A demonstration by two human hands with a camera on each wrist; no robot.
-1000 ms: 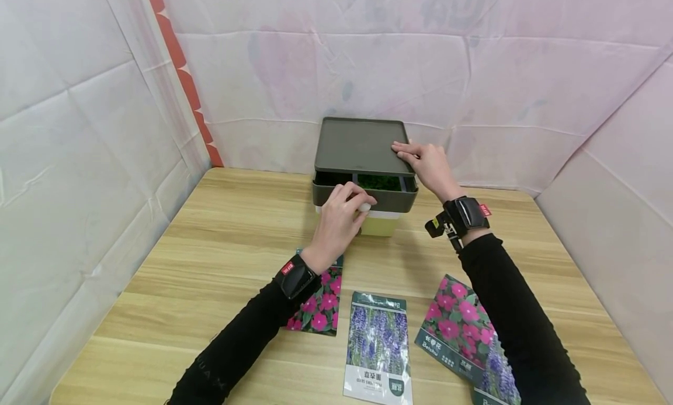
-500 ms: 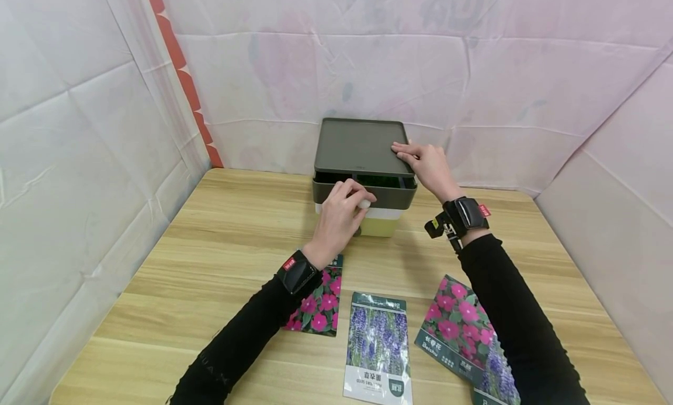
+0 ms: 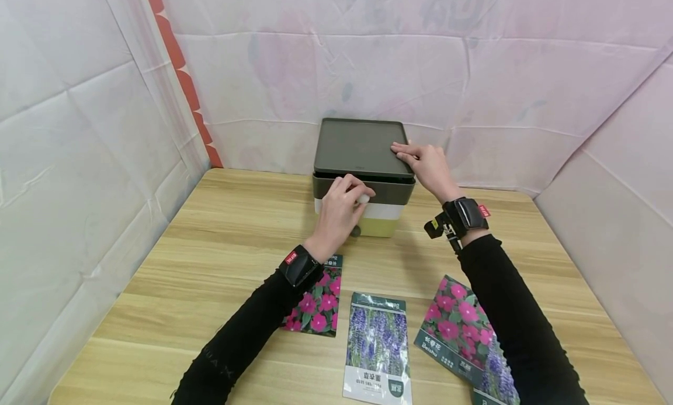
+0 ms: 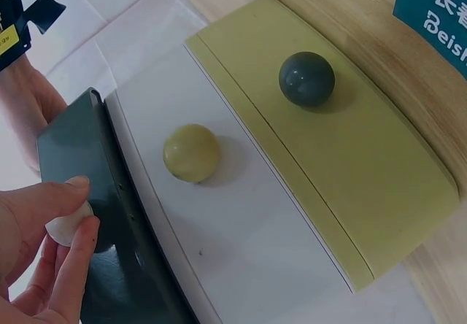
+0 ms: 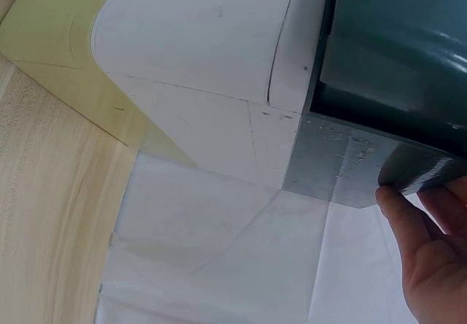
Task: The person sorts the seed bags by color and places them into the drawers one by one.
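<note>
So there's this small three-drawer plastic box point(image 3: 363, 180) sitting at the far edge of the wooden counter point(image 3: 210, 247), up against the draped white sheeting. Dark grey-green top drawer point(image 3: 386, 193), white middle drawer point(image 4: 219, 214), pale yellow bottom drawer point(image 4: 328, 163), each with a little round knob. The left hand point(image 3: 336, 218) has its thumb and fingers pinched around the white ball knob point(image 4: 69, 225) on the top drawer front, and that drawer looks pushed in flush. The right hand point(image 3: 426, 166) lies flat with straight fingers on the dark lid point(image 3: 357, 148) near its right edge, not curled round anything, just pressing down. My guess is the box is light, stiff, smooth plastic that would skate on the wood if nothing steadied it, so the knob is the obvious place to grab and the lid the place to hold it down. Near the front edge of the counter lie glossy seed packets: a pink-flower packet point(image 3: 318, 308) under the left forearm, a purple-flower packet point(image 3: 377, 346) in the middle, and another pink-flower one point(image 3: 452, 329) by the right sleeve.
</note>
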